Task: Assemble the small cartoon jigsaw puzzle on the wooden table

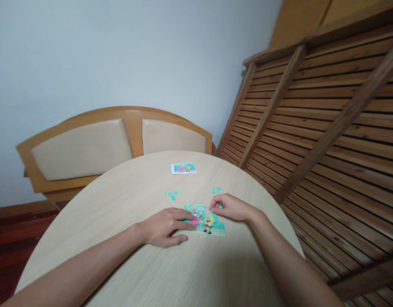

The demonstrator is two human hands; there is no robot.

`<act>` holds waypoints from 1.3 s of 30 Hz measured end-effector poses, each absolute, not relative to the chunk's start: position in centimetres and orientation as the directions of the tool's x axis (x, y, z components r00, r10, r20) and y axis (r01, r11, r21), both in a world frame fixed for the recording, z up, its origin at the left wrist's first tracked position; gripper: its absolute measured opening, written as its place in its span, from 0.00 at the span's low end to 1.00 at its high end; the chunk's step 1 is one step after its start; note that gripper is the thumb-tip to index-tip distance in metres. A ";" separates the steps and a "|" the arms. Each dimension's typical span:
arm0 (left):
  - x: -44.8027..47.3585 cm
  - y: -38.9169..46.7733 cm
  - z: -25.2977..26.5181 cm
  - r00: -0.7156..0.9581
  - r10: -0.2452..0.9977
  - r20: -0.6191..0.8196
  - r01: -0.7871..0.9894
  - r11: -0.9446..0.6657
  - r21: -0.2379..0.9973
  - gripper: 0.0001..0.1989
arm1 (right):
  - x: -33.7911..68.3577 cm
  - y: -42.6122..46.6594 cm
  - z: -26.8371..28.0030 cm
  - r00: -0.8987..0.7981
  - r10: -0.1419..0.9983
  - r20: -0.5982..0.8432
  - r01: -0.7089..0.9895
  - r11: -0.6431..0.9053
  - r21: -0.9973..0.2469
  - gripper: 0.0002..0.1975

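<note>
A partly assembled jigsaw puzzle [201,227] lies on the round table, with pink, pale and yellow cartoon figures on a turquoise ground. Its upper right part has a gap. My left hand [167,226] rests flat over the puzzle's left side, fingers stretched and thumb apart on the table. At the top right edge of the puzzle is my right hand [228,206], its thumb and fingertips brought together in a pinch. Whatever they hold is too small and hidden to make out. Loose turquoise puzzle pieces [173,195] lie beyond my left hand, and another small group of pieces [216,190] beyond my right.
A picture card [184,168] with the same figures lies toward the far side of the pale wooden table [135,183]. Behind it stands a padded headboard [132,128] against the wall. A slatted wooden frame [311,119] leans along the right.
</note>
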State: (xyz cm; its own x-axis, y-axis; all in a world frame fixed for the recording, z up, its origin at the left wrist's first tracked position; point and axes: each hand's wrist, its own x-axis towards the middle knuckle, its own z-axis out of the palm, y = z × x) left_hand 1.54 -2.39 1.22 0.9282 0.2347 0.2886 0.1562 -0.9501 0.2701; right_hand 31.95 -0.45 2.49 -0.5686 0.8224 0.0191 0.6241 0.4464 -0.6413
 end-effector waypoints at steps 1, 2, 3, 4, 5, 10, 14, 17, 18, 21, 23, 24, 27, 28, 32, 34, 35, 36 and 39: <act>1.6 -2.4 1.2 0.929 0.237 0.285 0.159 -0.949 0.271 0.21 | 31.9 -0.5 2.5 -0.568 0.823 0.024 0.628 0.452 -0.634 0.09; 1.6 -2.4 1.2 0.929 0.239 0.283 0.161 -0.949 0.272 0.21 | 31.9 -0.5 2.5 -0.568 0.823 0.027 0.631 0.456 -0.628 0.09; 1.6 -2.4 1.2 0.928 0.240 0.284 0.161 -0.948 0.273 0.21 | 31.9 -0.5 2.5 -0.568 0.823 0.029 0.632 0.459 -0.624 0.09; 1.6 -2.4 1.3 0.928 0.241 0.286 0.162 -0.948 0.274 0.21 | 31.9 -0.4 2.5 -0.568 0.823 0.031 0.633 0.460 -0.622 0.09; 1.6 -2.5 1.3 0.927 0.242 0.285 0.163 -0.948 0.274 0.21 | 31.9 -0.4 2.4 -0.568 0.822 0.033 0.634 0.463 -0.620 0.09; 1.5 -2.4 1.3 0.931 0.242 0.273 0.169 -0.949 0.268 0.21 | 32.0 -0.2 2.3 -0.580 0.813 0.048 0.621 0.480 -0.620 0.08; 1.5 -2.4 1.3 0.932 0.235 0.277 0.161 -0.951 0.265 0.22 | 32.0 -0.2 2.3 -0.582 0.811 0.063 0.611 0.487 -0.624 0.08; 1.6 -2.4 1.3 0.930 0.236 0.283 0.159 -0.950 0.269 0.21 | 31.9 -0.3 2.4 -0.576 0.815 0.061 0.615 0.482 -0.624 0.08; 1.6 -2.4 1.3 0.930 0.236 0.283 0.159 -0.950 0.270 0.21 | 31.8 -0.3 2.4 -0.575 0.816 0.060 0.617 0.480 -0.624 0.07; 1.5 -2.4 1.3 0.932 0.237 0.276 0.162 -0.949 0.271 0.21 | 31.8 -0.3 2.3 -0.565 0.823 0.059 0.619 0.470 -0.628 0.07; 1.5 -2.4 1.3 0.931 0.239 0.277 0.164 -0.949 0.271 0.21 | 32.0 -0.2 2.2 -0.550 0.833 0.065 0.617 0.458 -0.640 0.08; 1.5 -2.4 1.3 0.931 0.239 0.277 0.163 -0.949 0.271 0.21 | 32.3 0.0 2.2 -0.531 0.844 0.075 0.619 0.447 -0.645 0.08; 1.5 -2.4 1.2 0.933 0.232 0.274 0.157 -0.950 0.271 0.21 | 33.7 0.4 2.2 -0.416 0.901 0.122 0.656 0.390 -0.647 0.10; 1.4 -2.4 1.2 0.934 0.230 0.273 0.155 -0.950 0.271 0.21 | 34.3 0.6 2.2 -0.370 0.920 0.132 0.675 0.364 -0.642 0.11; 1.4 -2.3 1.2 0.932 0.223 0.287 0.145 -0.952 0.269 0.21 | 36.7 1.1 1.9 -0.298 0.947 0.120 0.729 0.307 -0.612 0.11; 1.3 -2.3 1.2 0.930 0.222 0.293 0.142 -0.952 0.271 0.21 | 37.3 1.3 1.6 -0.313 0.946 0.086 0.733 0.298 -0.611 0.11; 1.3 -2.3 1.2 0.930 0.222 0.292 0.142 -0.952 0.271 0.21 | 37.4 1.3 1.4 -0.322 0.944 0.075 0.734 0.299 -0.610 0.11; 1.3 -2.4 1.2 0.931 0.223 0.289 0.144 -0.952 0.270 0.21 | 37.3 1.4 1.3 -0.327 0.942 0.071 0.736 0.301 -0.607 0.11; 1.4 -2.4 1.3 0.931 0.223 0.287 0.145 -0.952 0.271 0.21 | 36.8 1.4 1.1 -0.310 0.945 0.108 0.752 0.313 -0.580 0.12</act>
